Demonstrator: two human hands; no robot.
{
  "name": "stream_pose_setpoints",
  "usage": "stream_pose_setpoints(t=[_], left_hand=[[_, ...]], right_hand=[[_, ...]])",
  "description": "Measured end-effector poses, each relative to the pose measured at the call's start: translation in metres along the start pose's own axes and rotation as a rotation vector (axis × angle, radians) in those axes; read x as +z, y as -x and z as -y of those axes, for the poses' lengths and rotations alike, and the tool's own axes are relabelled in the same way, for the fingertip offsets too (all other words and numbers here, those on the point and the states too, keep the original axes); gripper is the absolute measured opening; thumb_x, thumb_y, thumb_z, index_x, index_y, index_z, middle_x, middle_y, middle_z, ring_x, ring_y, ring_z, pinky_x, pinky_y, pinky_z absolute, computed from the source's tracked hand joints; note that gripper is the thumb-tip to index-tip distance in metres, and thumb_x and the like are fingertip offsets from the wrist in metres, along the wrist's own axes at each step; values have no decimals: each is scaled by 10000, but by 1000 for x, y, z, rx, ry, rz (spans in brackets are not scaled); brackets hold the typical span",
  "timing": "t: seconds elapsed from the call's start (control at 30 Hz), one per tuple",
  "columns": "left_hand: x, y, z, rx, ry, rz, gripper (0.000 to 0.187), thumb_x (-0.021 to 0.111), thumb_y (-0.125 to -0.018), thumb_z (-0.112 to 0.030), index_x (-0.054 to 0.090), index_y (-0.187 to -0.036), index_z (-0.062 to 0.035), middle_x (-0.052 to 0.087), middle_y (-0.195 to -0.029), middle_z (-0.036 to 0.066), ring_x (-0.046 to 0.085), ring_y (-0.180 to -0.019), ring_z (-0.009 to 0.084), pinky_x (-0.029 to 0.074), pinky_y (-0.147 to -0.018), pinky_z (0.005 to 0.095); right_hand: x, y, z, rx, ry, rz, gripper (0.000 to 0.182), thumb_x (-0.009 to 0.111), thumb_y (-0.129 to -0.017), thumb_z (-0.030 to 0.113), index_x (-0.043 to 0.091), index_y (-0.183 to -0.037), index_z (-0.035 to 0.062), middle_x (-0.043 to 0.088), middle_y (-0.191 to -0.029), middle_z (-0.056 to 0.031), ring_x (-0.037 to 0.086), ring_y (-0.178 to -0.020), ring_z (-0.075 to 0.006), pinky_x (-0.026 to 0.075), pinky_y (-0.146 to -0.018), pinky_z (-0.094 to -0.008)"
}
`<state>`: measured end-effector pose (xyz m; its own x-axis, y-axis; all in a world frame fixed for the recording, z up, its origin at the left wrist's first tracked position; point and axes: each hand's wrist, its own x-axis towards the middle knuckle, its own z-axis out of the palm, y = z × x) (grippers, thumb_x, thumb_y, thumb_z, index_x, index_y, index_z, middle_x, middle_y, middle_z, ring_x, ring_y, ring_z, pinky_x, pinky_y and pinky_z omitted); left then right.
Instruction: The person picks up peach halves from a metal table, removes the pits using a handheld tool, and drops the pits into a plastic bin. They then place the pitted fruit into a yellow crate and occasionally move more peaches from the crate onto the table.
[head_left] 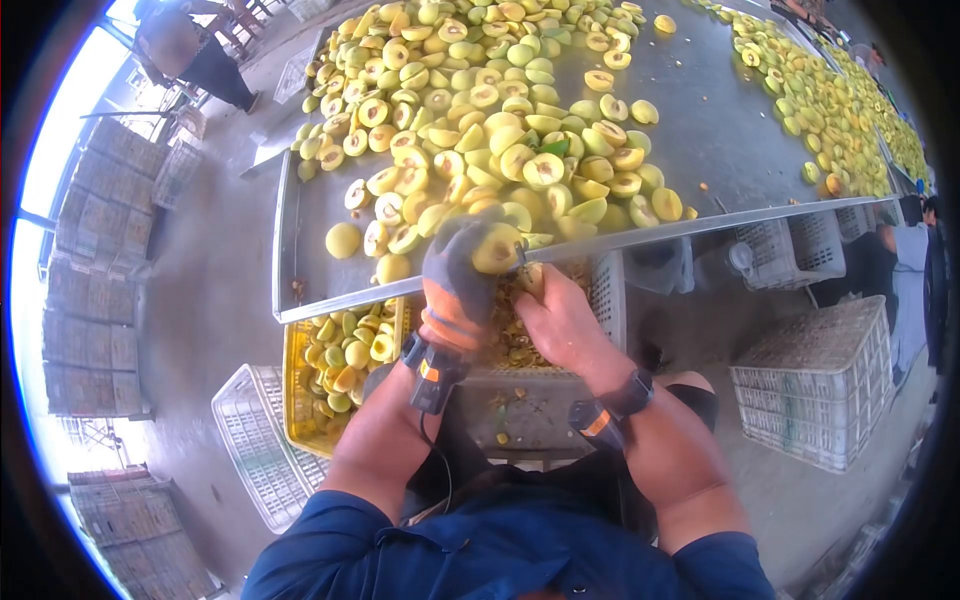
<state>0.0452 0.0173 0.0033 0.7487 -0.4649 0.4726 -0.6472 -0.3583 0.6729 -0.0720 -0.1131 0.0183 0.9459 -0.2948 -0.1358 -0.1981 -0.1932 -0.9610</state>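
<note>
Up at the near rim of the metal worktop, the gloved left hand has a yellow stone fruit, its fingers curled round the side and underneath. Close in comes the right hand, bare, fingers pinching a small tan object, perhaps a tool handle; blur and the grip itself hide which. How will this fruit handle? Light, I'd judge, firm enough for a steady squeeze, yet liable to bruise under a hard pinch, and any cut face ought to be wet and slippery. The sound hold is round the skin, cupped in the glove's grip, well clear of the flesh and of whatever the other hand brings in. And the look of it: rounded, dull yellow with a darker patch toward the middle, the detail smeared. Just beyond, the big heap of fruit halves shows green-yellow skins, pale flesh and brown centres, with a single green leaf among them. Below the worktop, by the left forearm, more fruit pieces fill a yellow crate, while a white crate sits beneath the hands.
</note>
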Motion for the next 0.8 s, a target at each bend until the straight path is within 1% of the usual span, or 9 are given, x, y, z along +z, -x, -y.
stream_pose_setpoints(t=[0.03, 0.13, 0.2, 0.27, 0.3, 0.43, 0.53, 0.73, 0.8], left_hand=[[3, 0, -2, 1, 21, -7, 371, 759, -880, -14, 716, -1247, 16, 745, -1243, 170, 728, -1104, 317, 581, -949, 389], [8, 0, -5, -1, 79, -37, 316, 701, -880, -8, 718, -1195, 8, 733, -1257, 198, 723, -1083, 378, 585, -922, 425], [10, 1, -5, -41, 176, -51, 286, 675, -888, -1, 718, -1170, 6, 729, -1263, 203, 721, -1082, 395, 585, -915, 434], [11, 4, -4, -120, 333, -63, 259, 661, -903, 11, 716, -1156, 9, 730, -1265, 194, 719, -1094, 387, 584, -921, 428], [11, 4, -4, -68, 254, -56, 259, 681, -922, -13, 714, -1177, 10, 727, -1277, 188, 721, -1106, 364, 580, -936, 413], [14, 7, -6, -15, 176, -41, 247, 734, -938, -28, 710, -1182, 5, 722, -1268, 163, 715, -1120, 317, 565, -963, 377], [16, 7, -15, -117, 373, -11, 279, 721, -931, -5, 706, -1210, 3, 722, -1248, 148, 710, -1125, 288, 564, -966, 360], [20, 8, -8, -196, 263, 5, 285, 609, -987, 40, 698, -1257, 17, 733, -1192, 132, 722, -1092, 222, 587, -918, 339], [30, 16, 8, -263, 408, -14, 262, 609, -998, 18, 698, -1244, 17, 732, -1189, 139, 722, -1081, 229, 587, -912, 347]], right_hand=[[2, -2, -2, 9, 2, -9, 331, 610, -998, 191, 609, -1222, -53, 720, -1090, -310, 692, -1074, -486, 531, -949, -493], [12, -8, -17, -84, 4, -57, 282, 592, -987, 155, 596, -1184, -46, 719, -990, -183, 685, -912, -335, 536, -859, -451], [1, -4, 10, 232, -257, 186, 267, 578, -986, 149, 599, -1172, -41, 718, -993, -154, 693, -932, -310, 537, -856, -420], [2, -4, 14, 241, -345, 252, 266, 567, -985, 145, 602, -1175, -38, 716, -1003, -129, 699, -955, -284, 539, -858, -391], [9, -5, 1, 95, -305, 192, 272, 562, -984, 143, 603, -1184, -37, 715, -1011, -117, 702, -968, -269, 540, -861, -378], [11, -11, -12, -98, -319, 159, 316, 546, -990, 144, 601, -1231, -53, 724, -1042, -166, 710, -1008, -327, 550, -900, -413], [13, -11, -25, -163, 15, 25, 348, 570, -974, 109, 606, -1285, -44, 725, -1166, -292, 679, -1153, -465, 533, -1012, -489], [10, -9, -5, 84, 280, 48, 387, 602, -978, 133, 570, -1321, -42, 713, -1152, -339, 654, -1140, -545, 535, -968, -560], [6, -10, -12, -9, -17, 172, 371, 602, -977, 131, 582, -1301, -47, 706, -1140, -347, 651, -1135, -549, 534, -958, -562]])
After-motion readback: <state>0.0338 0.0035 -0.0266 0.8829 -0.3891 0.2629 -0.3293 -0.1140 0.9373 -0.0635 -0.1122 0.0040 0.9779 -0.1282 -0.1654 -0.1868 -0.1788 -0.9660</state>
